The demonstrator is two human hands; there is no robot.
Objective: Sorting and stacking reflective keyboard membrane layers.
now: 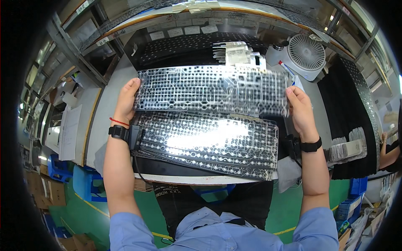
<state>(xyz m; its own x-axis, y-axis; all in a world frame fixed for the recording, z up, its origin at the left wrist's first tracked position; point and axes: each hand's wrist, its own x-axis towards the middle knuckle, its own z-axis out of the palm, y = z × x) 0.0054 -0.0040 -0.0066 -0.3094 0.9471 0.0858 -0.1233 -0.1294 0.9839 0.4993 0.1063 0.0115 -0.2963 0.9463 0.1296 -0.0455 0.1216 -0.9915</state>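
Between my hands I hold up a clear keyboard membrane sheet [209,90] with rows of dark dots and fine traces. My left hand [127,98] pinches its left edge, thumb on top. At the right edge, the fingers of my right hand [300,106] are closed on the same sheet. Below it, near the table's front edge, lies a fanned stack of similar membrane sheets [209,140], shining with glare. The held sheet covers the far edge of that stack. A bundle of pale connector tails [238,54] shows just beyond the held sheet.
Black perforated sheets [176,52] lie at the back. A white fan [307,54] stands back right, near a red-capped marker [286,66]. More black sheets [343,108] with pale tails [348,147] lie at the right. A metal shelf [79,62] rises at the left. Another person's arm [389,152] shows far right.
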